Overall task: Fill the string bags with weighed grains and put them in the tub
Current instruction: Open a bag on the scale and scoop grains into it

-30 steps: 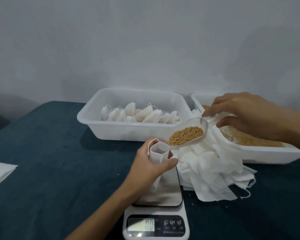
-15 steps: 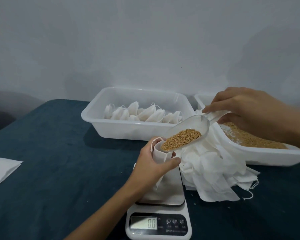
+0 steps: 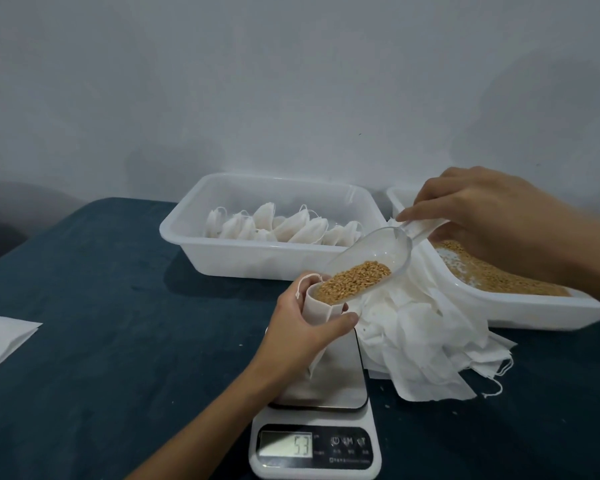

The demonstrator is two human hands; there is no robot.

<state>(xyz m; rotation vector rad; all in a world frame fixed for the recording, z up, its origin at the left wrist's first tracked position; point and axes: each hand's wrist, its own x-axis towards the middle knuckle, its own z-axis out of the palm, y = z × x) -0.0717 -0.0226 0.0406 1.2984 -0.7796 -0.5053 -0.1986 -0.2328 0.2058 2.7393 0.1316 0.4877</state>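
Observation:
My left hand (image 3: 300, 329) grips an open white string bag (image 3: 317, 308) upright over the kitchen scale (image 3: 326, 407). My right hand (image 3: 489, 216) holds the handle of a clear plastic scoop (image 3: 378, 252) tilted down, its lip inside the bag's mouth. Golden grains (image 3: 352, 280) lie at the scoop's lower end. The scale's display (image 3: 286, 444) shows digits. A white tub (image 3: 257, 251) behind holds several filled bags (image 3: 284, 226). A second tub (image 3: 520, 306) at the right holds loose grain (image 3: 492, 275).
A heap of empty white string bags (image 3: 426, 337) lies between the scale and the grain tub. A white sheet (image 3: 0, 337) sits at the left table edge. The table has a dark blue cloth (image 3: 118, 323), and a pale wall stands close behind the tubs.
The scoop has come down and tilted so its lip entered the bag's mouth. The scale reading has changed from zero to a nonzero number.

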